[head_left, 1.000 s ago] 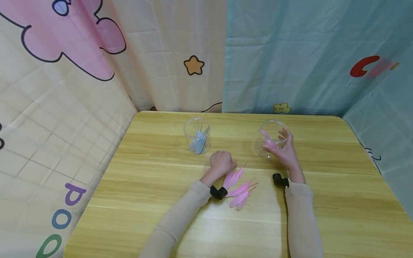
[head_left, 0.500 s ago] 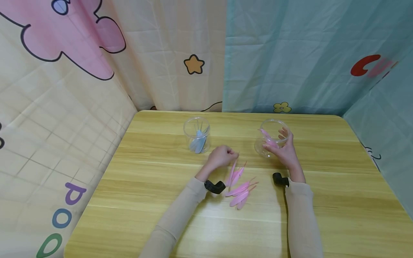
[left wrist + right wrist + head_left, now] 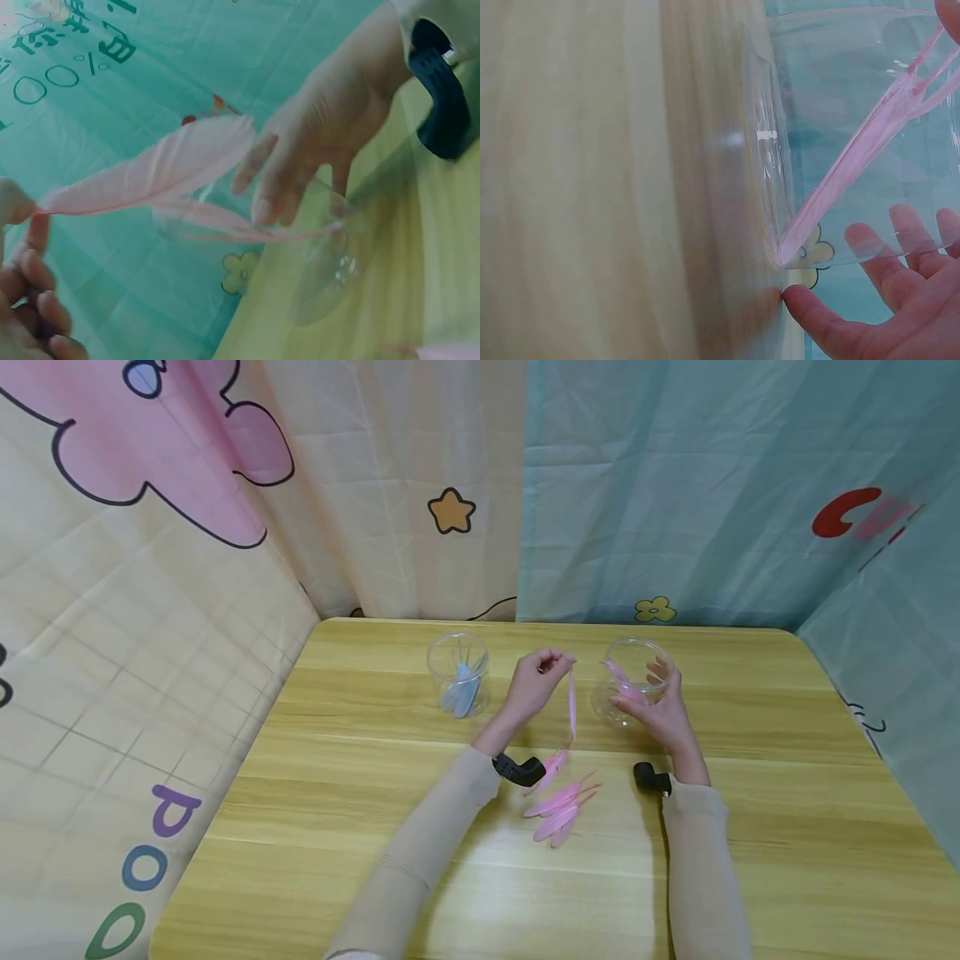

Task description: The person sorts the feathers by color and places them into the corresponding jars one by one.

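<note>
My left hand [image 3: 534, 681] pinches a pink feather [image 3: 572, 706] by its quill tip, so that it hangs over the table just left of a clear cup [image 3: 604, 700]. The same feather [image 3: 150, 169] fills much of the left wrist view. Around the cup's right side my right hand [image 3: 666, 717] keeps its grip, thumb in front and fingers behind. Through the wall in the right wrist view, pink feathers [image 3: 855, 154] lean inside, quills up. Several more pink feathers [image 3: 557, 817] lie on the table between my forearms, their quills pointing up and right.
A second clear cup [image 3: 435, 675] stands at the back left of the table, with blue feathers [image 3: 465, 693] in it. The wooden table [image 3: 315, 827] has curtains [image 3: 375, 485] behind it and on both sides.
My left hand has lifted one pink feather from the loose ones and carried it up and right, close to the right cup. My right hand and its cup have stayed put.
</note>
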A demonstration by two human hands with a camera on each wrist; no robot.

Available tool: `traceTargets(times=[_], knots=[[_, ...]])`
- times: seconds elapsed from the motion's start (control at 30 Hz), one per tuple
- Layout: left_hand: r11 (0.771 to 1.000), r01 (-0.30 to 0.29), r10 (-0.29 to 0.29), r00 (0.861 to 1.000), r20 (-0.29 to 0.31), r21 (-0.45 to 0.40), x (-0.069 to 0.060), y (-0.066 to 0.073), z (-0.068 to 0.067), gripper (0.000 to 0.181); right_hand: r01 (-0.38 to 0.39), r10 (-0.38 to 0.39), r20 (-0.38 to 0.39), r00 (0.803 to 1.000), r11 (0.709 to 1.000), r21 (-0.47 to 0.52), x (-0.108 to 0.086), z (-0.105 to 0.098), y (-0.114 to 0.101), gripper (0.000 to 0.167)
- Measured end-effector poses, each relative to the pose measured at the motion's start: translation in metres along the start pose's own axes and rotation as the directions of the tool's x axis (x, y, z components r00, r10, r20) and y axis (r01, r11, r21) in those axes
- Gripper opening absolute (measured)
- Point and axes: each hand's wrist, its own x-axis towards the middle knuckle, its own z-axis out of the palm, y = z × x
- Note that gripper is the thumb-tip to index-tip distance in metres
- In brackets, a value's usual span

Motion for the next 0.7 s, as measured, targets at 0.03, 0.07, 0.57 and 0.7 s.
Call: traceTargets(times=[0.03,0.07,0.57,0.7], knots=[[0.999,-0.036,0.035,0.999,-0.03,-0.036,0.004,0.003,0.003,0.023,0.003,-0.003,0.0,1.0,1.0,0.007,0.0,0.0,0.0,0.103],[0.995,-0.072,0.067,0.996,-0.062,-0.072,0.008,0.005,0.007,0.023,0.006,-0.006,0.001,1.0,1.0,0.013,0.0,0.0,0.0,0.103],[0.91,-0.204,0.113,0.96,-0.257,-0.362,0.02,0.053,0.047,0.023,-0.015,0.015,0.006,1.0,1.0,-0.008,-0.001,0.0,-0.011,0.103],[0.932,-0.198,0.128,0.963,-0.237,-0.302,0.029,0.027,0.057,0.021,-0.029,0.029,0.008,1.0,1.0,-0.005,-0.002,0.0,-0.008,0.103]])
